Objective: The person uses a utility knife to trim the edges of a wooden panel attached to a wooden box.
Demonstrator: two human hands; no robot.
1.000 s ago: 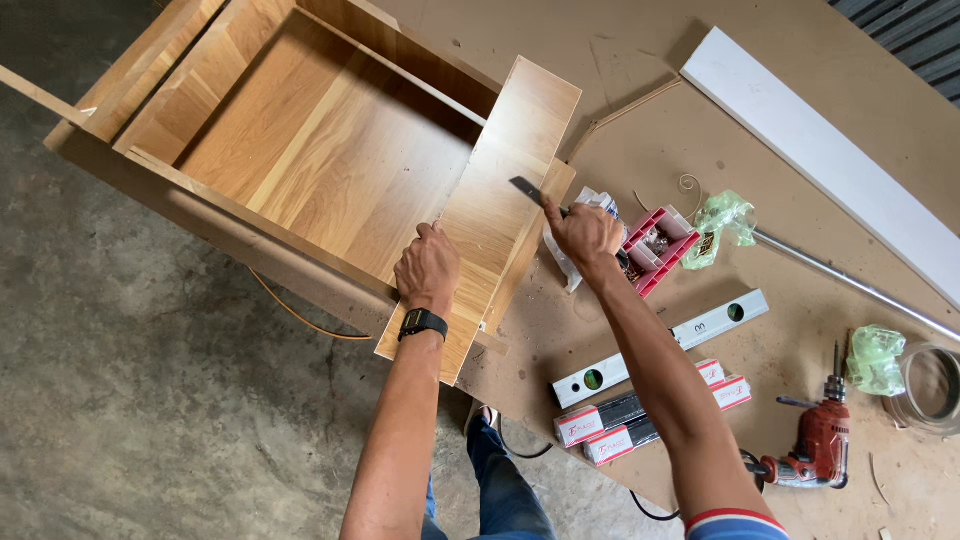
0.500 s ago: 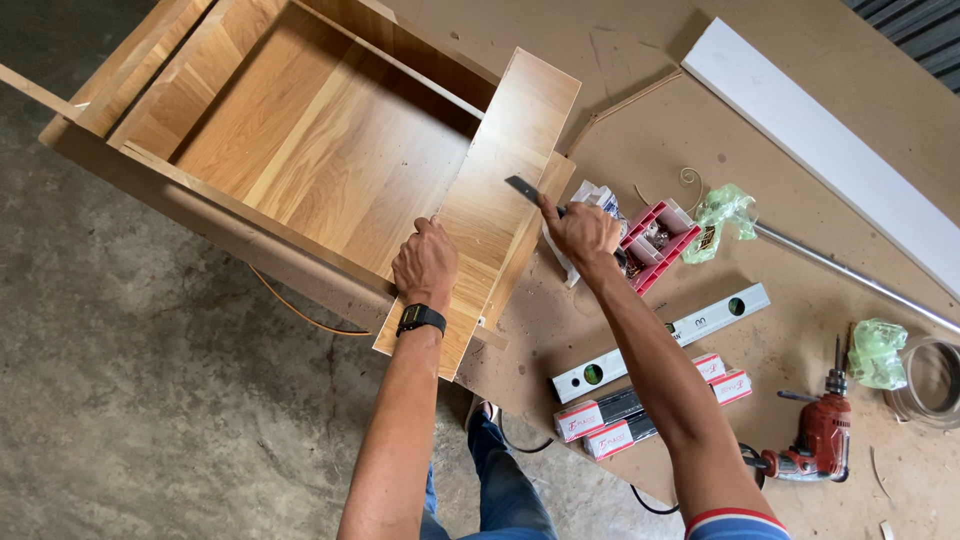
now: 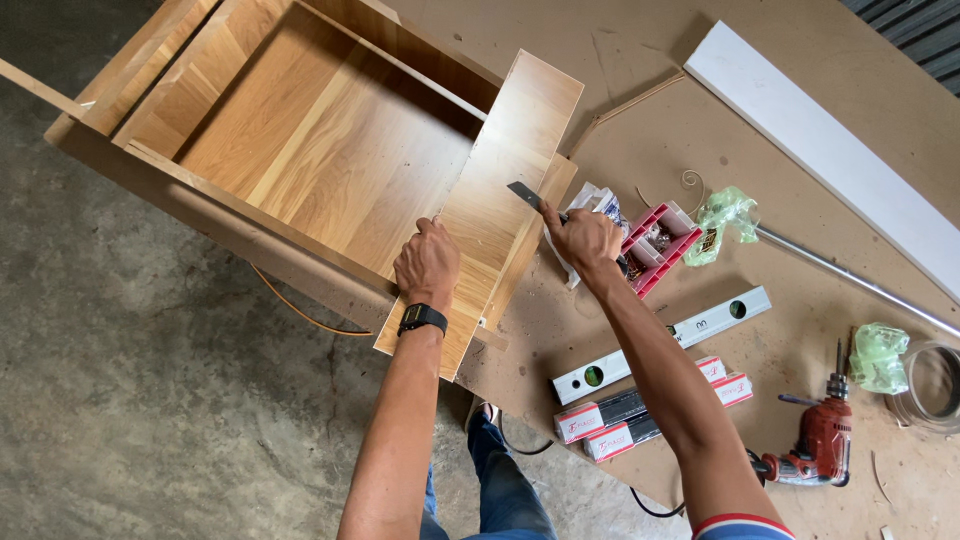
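Oak-coloured wooden cabinet carcass [image 3: 300, 150], a large open box, lies tipped against the edge of the brown board work surface [image 3: 700, 130], ahead and to the left of both hands. Its long flat side panel [image 3: 495, 200] faces up between them. The left hand [image 3: 428, 265], wearing a black wristwatch [image 3: 422, 319], lies curled over the panel's near left edge, gripping it and pressing it down. The right hand [image 3: 585, 240] is closed round the handle of a dark-bladed utility knife [image 3: 527, 194], whose blade tip rests at the panel's right edge, just forward of the knuckles.

Judging by this, the step in hand is trimming along that edge. The next move seems to call for a steady stroke with the blade kept flat to the edge while the left hand stays braced.

To the right of the right hand lie a red plastic parts tray [image 3: 655, 245], a white spirit level [image 3: 665, 345], red-and-white boxes [image 3: 650, 410] and a red power drill [image 3: 822, 445]; farther off lies a long white board [image 3: 830, 150].

Compared with a second ago, little differs: both hands keep their grip, and the knife sits at almost the same spot on the edge.
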